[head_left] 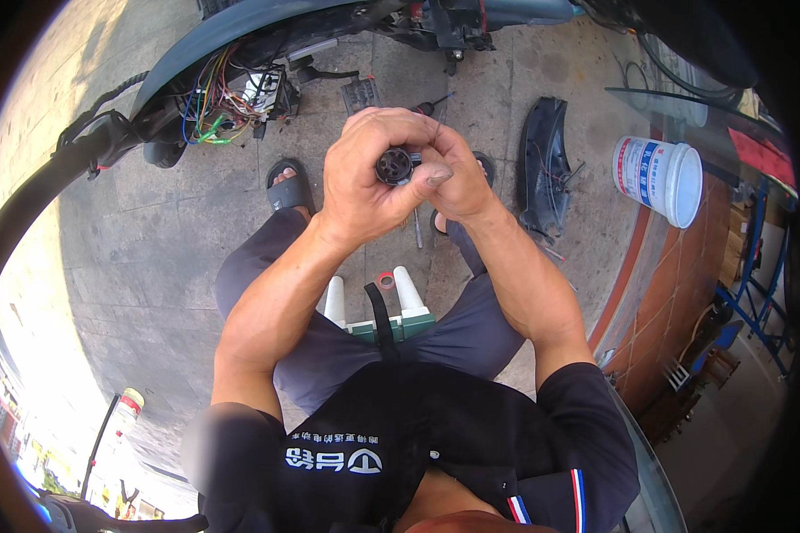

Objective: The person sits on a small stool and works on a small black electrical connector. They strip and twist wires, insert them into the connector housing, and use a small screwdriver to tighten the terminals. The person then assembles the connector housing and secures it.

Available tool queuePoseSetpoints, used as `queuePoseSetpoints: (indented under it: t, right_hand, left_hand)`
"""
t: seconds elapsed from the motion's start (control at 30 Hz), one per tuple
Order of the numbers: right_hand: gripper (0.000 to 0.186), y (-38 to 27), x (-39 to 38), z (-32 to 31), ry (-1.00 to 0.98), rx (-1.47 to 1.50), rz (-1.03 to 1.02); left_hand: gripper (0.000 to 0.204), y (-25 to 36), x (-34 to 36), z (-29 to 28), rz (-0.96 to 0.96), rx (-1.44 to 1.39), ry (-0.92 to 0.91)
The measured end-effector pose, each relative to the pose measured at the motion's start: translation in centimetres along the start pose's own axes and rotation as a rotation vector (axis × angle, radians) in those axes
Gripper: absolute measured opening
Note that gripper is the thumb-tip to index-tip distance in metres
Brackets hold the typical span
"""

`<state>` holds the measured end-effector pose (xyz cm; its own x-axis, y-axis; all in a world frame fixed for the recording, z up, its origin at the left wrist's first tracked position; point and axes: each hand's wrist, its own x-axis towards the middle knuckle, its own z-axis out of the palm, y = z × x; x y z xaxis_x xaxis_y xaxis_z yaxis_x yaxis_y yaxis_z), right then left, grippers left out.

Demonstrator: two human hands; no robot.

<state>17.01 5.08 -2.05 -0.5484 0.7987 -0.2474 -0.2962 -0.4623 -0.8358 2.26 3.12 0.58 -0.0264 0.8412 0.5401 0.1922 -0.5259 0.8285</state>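
While I sit, my left hand (364, 173) wraps tight around a small black round part (395, 165). My right hand (453, 178) pinches its side. A white bucket (658, 178) stands well apart.

both hands (400, 173) cover most of the round black part (394, 165); scooter body (329, 35) cut off above.

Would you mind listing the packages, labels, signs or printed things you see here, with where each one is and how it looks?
White bucket: on the pavement at right, lying on its side, round, with a blue and red label.
Red sign: far right edge, flat red panel, partly cut off.
Shirt print: on the person's black shirt, bottom centre, white characters and a round mark.
Both hands hold a small dark round part; no label shows on it.
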Motion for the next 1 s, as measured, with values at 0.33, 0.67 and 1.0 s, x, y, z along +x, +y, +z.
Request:
queuePoseSetpoints:
  t: [0.33, 0.67, 1.0]
  right_hand:
    - [0.019, -0.4, 0.0, 0.3, 0.001, 0.049, 0.027]
    - [0.018, -0.3, 0.0, 0.2, -0.027, 0.024, 0.016]
    - [0.035, 0.2, 0.1, -0.8, -0.093, 0.051, 0.037]
  left_hand:
    - [0.041, -0.2, -0.2, 0.1, -0.016, -0.028, 0.075]
    - [0.038, -0.1, -0.5, 0.3, -0.02, -0.035, 0.109]
    - [0.032, 0.1, 0.0, -0.1, 0.086, 0.06, -0.014]
